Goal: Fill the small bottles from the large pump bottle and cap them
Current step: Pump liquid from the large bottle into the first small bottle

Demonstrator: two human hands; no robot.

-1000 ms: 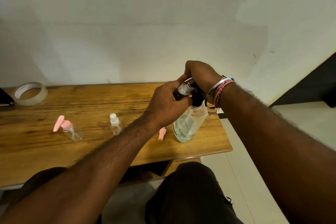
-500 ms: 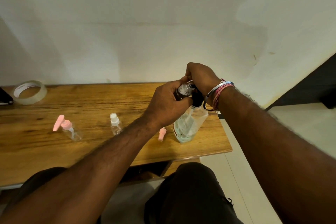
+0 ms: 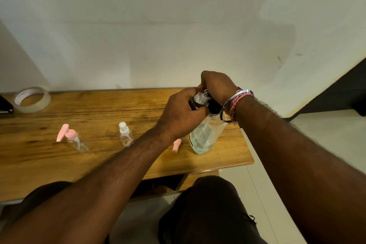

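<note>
I have the small bottle (image 3: 199, 99) up in my left hand (image 3: 181, 114), fingers curled round its body, mouth held against the nozzle side of the black pump head (image 3: 213, 106) of the large pump bottle (image 3: 204, 136). The large bottle stands upright at the right end of the table (image 3: 99, 109), near its front edge. My right hand (image 3: 216, 85) sits curled on top of the pump head from the far side; what the fingertips do underneath I cannot tell.

What matters is the alignment: the small bottle tilts, its long axis running up and to the right toward the spout, while the pump travels straight down. I judge the press should stay vertical, the left hand keeping the mouth under the spout.

To the left wait a pink-pump bottle (image 3: 76, 140) and a white-capped bottle (image 3: 125, 134); a loose pink cap (image 3: 176, 145) lies just left of the large bottle.
</note>
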